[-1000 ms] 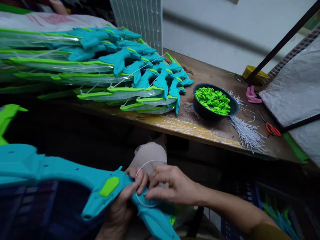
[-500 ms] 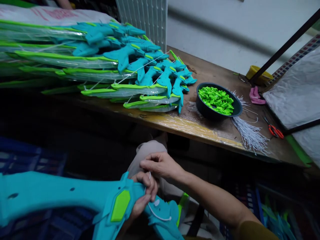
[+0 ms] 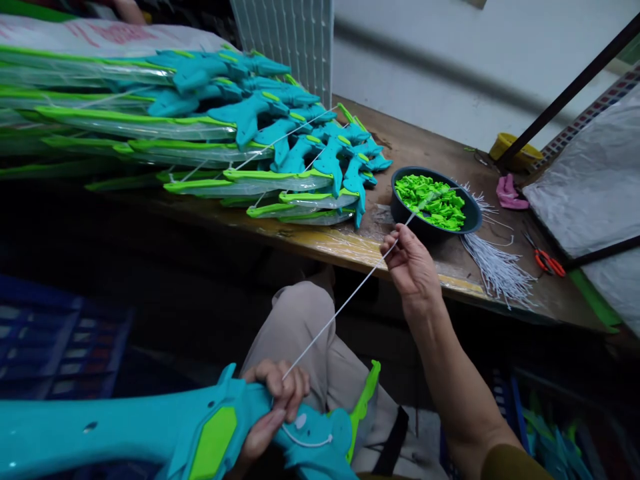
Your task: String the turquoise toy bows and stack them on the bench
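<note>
My left hand (image 3: 277, 393) is wrapped round a large teal plastic piece (image 3: 125, 423) with a bright green inset, across the bottom of the view. A thin white cord (image 3: 345, 303) runs from beside my left fingers up to my right hand (image 3: 407, 257), which pinches it in front of the bench edge, near the dark bowl (image 3: 399, 217). The cord's far end reaches over the small green parts (image 3: 435, 200) in the bowl. A green and clear part (image 3: 367, 400) sticks out beyond the teal piece, above my lap.
Teal and green bow-like toys (image 3: 280, 133) are piled on the bench (image 3: 415, 137). White cords (image 3: 500, 267), red-handled pliers (image 3: 550, 262), a pink object (image 3: 510, 193) and a yellow container (image 3: 515, 153) lie right. Blue crates (image 3: 60, 353) stand below. Another person's hand (image 3: 131, 11) shows top left.
My right hand has moved up and right from beside my left hand, drawing the white cord out straight. My left hand and the teal piece have shifted slightly left and down.
</note>
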Demonstrator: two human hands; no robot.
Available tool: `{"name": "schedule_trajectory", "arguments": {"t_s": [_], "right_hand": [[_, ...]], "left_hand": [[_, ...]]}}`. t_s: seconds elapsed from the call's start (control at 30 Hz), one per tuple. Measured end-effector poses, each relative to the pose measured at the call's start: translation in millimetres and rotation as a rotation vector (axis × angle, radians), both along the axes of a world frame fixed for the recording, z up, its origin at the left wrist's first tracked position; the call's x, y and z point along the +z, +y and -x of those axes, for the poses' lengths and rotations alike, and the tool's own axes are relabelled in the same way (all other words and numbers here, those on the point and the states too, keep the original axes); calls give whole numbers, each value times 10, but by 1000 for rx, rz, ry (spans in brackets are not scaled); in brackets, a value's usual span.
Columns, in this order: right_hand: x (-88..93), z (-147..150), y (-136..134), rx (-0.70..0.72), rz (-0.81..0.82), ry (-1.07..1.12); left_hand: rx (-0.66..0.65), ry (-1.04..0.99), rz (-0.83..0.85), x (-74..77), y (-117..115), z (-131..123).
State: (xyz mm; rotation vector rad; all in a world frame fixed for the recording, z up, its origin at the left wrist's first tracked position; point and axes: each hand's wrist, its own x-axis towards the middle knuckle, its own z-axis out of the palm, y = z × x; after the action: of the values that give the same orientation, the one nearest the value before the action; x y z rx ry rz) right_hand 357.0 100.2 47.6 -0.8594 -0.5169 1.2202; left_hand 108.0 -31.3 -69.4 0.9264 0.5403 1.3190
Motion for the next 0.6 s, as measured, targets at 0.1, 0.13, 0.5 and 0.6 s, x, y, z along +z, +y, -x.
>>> {"name": "schedule_trajectory", "arguments": {"t_s": [0.1, 0.13, 0.5, 0.6], "right_hand": [[57, -161, -2, -75, -21, 22], [79, -206, -9, -92, -29, 26], [330, -779, -639, -562, -221, -648], [328, -853, -955, -795, -205, -1087]], "left_hand": [[-80, -15, -4, -187, 23, 136], [-92, -18, -31, -218, 32, 167], [260, 55, 90, 396, 93, 280], [313, 50, 63, 586, 172, 463]]}}
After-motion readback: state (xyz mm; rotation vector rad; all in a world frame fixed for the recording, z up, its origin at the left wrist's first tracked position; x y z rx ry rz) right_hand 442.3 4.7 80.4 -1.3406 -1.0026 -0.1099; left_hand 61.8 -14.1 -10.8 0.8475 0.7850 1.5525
